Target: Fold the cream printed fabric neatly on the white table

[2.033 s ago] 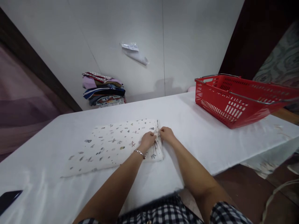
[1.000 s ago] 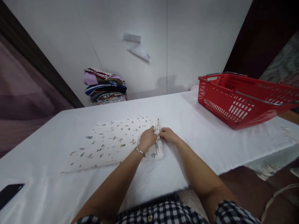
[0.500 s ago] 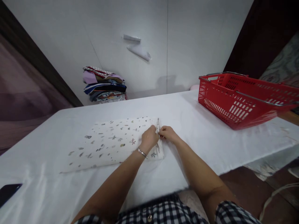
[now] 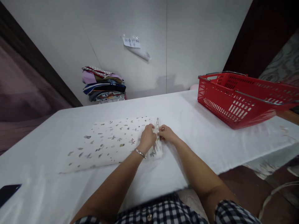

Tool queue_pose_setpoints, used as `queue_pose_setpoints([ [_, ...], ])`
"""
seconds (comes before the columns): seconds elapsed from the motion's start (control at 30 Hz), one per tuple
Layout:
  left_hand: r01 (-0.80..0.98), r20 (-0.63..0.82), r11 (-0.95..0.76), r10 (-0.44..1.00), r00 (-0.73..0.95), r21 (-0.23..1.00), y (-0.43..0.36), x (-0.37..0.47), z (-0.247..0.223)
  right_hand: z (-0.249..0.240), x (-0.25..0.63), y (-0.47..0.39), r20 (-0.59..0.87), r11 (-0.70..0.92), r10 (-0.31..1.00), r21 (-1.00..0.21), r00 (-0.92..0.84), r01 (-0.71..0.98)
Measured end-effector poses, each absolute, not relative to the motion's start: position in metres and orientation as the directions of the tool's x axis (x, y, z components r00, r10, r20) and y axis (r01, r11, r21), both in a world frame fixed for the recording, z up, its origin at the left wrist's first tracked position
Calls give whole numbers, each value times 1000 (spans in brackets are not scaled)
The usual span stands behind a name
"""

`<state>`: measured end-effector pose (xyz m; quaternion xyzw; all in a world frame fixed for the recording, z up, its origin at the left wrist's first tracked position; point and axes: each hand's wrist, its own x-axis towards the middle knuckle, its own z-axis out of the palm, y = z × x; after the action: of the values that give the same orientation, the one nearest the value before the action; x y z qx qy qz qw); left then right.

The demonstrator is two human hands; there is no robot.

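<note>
A white cloth (image 4: 109, 143) printed with small plants and spots lies folded into a long flat shape on the white-covered table. Its right end is gathered into narrow creases. My left hand (image 4: 148, 138), with a silver bracelet at the wrist, pinches the cloth just left of those creases. On the other side, my right hand (image 4: 167, 133) has its thumb and fingers closed on the gathered edge. The exact fold under the fingertips is partly hidden.
A red plastic basket (image 4: 224, 105) with metal handles stands at the right. A stack of folded clothes (image 4: 104, 84) sits beyond the far edge. A dark phone (image 4: 9, 193) lies at the near left. A paper sign (image 4: 132, 43) hangs on the wall.
My left hand has shifted slightly left, away from my right hand, and the gathered creases look a little looser. The paper on the wall has flapped down, showing writing.
</note>
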<state>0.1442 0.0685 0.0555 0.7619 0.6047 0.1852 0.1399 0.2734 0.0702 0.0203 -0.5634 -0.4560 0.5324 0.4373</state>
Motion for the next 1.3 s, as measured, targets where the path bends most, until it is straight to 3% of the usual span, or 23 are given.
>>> queue_pose_setpoints([
  [0.1,898,126,-296,955,269,327,66,146,56,18,274,71,-189,-189,982,-981,1,31],
  [0.17,889,94,-321,947,307,327,67,148,54,17,274,71,-180,-180,983,-984,-20,4],
  [0.27,847,22,-250,962,272,470,73,150,47,17,274,71,-179,-179,983,-984,-40,-7],
  [0.4,696,-90,-35,986,142,717,83,147,38,21,273,69,-161,-162,986,-987,-48,-14],
  [0.53,566,-182,124,982,48,815,83,144,32,25,273,67,-143,-144,988,-989,-63,-17],
  [0.7,582,-216,136,974,70,801,83,142,29,25,274,66,-146,-148,986,-989,-84,-22],
  [0.87,696,-111,12,989,97,718,85,141,30,22,274,68,-138,-140,987,-990,-83,-25],
  [0.97,670,-97,2,990,104,743,85,142,30,23,274,68,-141,-144,987,-989,-73,-35],
  [1.3,543,-286,170,948,136,822,84,139,33,23,278,69,-187,-201,970,-976,-153,-83],
])
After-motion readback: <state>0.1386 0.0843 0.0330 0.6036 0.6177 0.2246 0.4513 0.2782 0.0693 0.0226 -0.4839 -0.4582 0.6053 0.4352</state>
